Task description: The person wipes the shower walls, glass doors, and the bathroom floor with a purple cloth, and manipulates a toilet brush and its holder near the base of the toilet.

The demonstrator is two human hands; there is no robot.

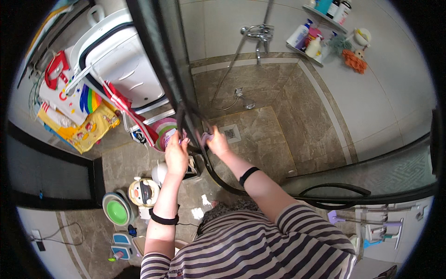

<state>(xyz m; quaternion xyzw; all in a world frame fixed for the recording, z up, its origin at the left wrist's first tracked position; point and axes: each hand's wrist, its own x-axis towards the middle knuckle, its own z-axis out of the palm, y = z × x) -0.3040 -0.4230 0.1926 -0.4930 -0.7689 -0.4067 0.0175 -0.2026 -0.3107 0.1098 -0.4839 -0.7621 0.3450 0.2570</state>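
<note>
A dark-framed glass shower door [174,62] stands ahead of me, its edge passing between my two hands. My left hand [177,153], on the outer side, grips a light purple-and-white cloth [170,136] near the dark curved door handle. On the shower side, my right hand [217,142] holds a pinkish-purple cloth [206,137] against the door's edge or handle. Whether both hands hold one cloth cannot be told. Behind my left hand is a pink, green and white striped round item [161,129], partly hidden.
A chrome shower mixer [259,32] and bottle shelves [305,52] are on the wall; a hand shower [248,103] hangs low. A folded white baby bathtub [122,66] stands at left. Basins [117,212] and a cartoon-faced potty or seat [142,191] sit on the floor. A second curved handle [334,190] is at right.
</note>
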